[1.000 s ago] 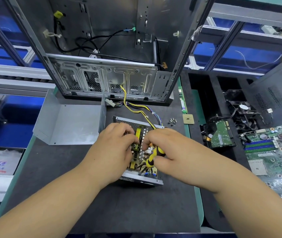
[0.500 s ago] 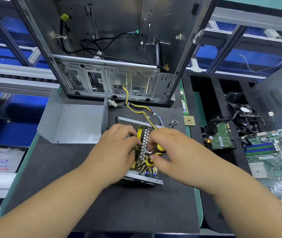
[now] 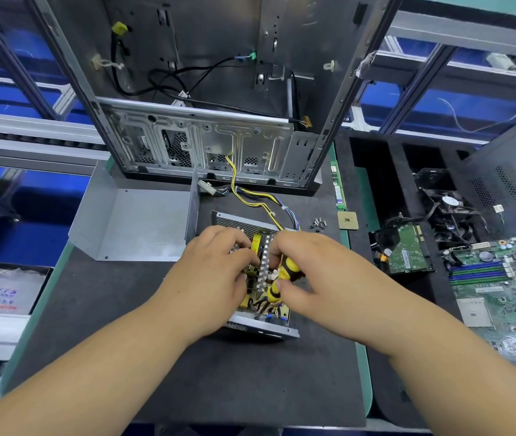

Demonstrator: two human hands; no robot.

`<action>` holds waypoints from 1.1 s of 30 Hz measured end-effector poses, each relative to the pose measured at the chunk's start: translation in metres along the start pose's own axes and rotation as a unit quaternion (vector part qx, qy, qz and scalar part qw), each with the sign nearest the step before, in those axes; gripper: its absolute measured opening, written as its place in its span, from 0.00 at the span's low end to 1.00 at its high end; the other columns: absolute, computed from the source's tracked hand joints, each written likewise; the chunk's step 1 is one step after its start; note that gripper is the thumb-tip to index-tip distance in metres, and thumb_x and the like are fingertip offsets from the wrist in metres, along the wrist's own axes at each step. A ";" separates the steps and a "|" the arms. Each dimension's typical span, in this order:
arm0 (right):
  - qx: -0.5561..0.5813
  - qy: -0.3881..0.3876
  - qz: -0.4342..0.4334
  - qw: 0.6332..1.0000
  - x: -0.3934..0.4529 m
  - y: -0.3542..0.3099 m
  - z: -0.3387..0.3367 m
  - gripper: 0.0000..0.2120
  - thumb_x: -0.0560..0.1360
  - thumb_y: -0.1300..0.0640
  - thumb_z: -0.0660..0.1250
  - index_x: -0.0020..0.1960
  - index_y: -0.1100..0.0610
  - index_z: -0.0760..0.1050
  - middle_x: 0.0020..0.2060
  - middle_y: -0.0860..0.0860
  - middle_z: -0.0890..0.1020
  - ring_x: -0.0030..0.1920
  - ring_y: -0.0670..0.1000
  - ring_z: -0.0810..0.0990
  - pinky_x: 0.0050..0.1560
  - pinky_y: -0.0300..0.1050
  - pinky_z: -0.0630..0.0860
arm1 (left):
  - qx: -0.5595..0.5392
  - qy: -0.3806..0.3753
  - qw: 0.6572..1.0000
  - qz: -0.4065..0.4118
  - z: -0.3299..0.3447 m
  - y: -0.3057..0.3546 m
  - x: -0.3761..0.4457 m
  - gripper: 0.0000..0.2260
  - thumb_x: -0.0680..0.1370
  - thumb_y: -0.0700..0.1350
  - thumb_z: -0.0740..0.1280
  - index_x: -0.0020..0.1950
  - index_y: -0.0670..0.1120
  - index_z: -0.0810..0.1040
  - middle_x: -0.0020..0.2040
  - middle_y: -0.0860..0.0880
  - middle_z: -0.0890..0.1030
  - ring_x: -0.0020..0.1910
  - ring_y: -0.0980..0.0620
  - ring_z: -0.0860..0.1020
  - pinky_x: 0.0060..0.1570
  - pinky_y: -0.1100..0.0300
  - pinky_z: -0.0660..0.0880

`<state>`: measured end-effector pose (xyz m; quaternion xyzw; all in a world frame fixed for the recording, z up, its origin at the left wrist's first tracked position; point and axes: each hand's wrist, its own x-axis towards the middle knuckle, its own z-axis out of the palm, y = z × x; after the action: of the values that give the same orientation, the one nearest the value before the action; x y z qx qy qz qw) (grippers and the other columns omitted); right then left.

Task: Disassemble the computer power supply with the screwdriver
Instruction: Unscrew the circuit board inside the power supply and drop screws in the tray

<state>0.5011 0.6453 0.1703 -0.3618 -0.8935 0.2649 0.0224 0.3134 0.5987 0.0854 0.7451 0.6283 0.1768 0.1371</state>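
Power supply [image 3: 252, 324] under both hands; right hand [image 3: 316, 272] grip holds screwdriver [image 3: 283, 278].

Bright, even, cool-white light falls from above, leaving only soft, short shadows under the two bare forearms on the matte black bench mat [image 3: 143, 369]. The upright grey steel computer case [image 3: 206, 89] shows mild sheen along its ribbed silver plate. The wide lens bows straight rails at the edges and stretches the forearms. The centre is fairly sharp; the corners are soft and smeared.
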 end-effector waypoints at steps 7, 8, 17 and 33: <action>-0.057 0.011 -0.007 0.998 0.001 0.000 0.002 0.13 0.78 0.41 0.59 0.52 0.50 0.71 0.37 0.43 0.72 0.45 0.48 0.71 0.44 0.44 0.66 | -0.004 -0.009 1.000 -0.004 0.000 -0.001 0.001 0.13 0.75 0.43 0.68 0.57 0.54 0.81 0.60 0.56 0.73 0.64 0.50 0.66 0.62 0.49 0.69; -0.057 0.010 -0.001 0.998 0.002 0.000 0.001 0.14 0.79 0.39 0.58 0.52 0.49 0.71 0.35 0.44 0.71 0.43 0.47 0.70 0.41 0.43 0.65 | -0.003 -0.010 1.000 -0.005 0.000 -0.001 0.001 0.13 0.75 0.44 0.68 0.58 0.54 0.81 0.60 0.56 0.72 0.64 0.51 0.66 0.62 0.50 0.69; 0.005 0.004 0.003 1.000 0.002 0.001 0.006 0.05 0.79 0.52 0.64 0.54 0.49 0.70 0.41 0.45 0.75 0.45 0.46 0.69 0.45 0.42 0.68 | -0.006 -0.005 1.000 -0.008 -0.002 0.001 0.001 0.12 0.74 0.41 0.69 0.55 0.51 0.82 0.59 0.54 0.75 0.63 0.48 0.69 0.60 0.48 0.71; -0.016 0.004 0.021 1.000 0.001 0.003 0.004 0.08 0.80 0.44 0.62 0.50 0.47 0.68 0.30 0.45 0.68 0.32 0.43 0.68 0.37 0.38 0.67 | -0.006 -0.013 1.000 -0.011 -0.002 0.000 0.001 0.13 0.75 0.43 0.68 0.58 0.53 0.81 0.60 0.55 0.74 0.64 0.50 0.67 0.62 0.48 0.69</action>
<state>0.5017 0.6458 0.1650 -0.3815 -0.8901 0.2491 0.0146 0.3128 0.5997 0.0876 0.7398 0.6333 0.1693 0.1515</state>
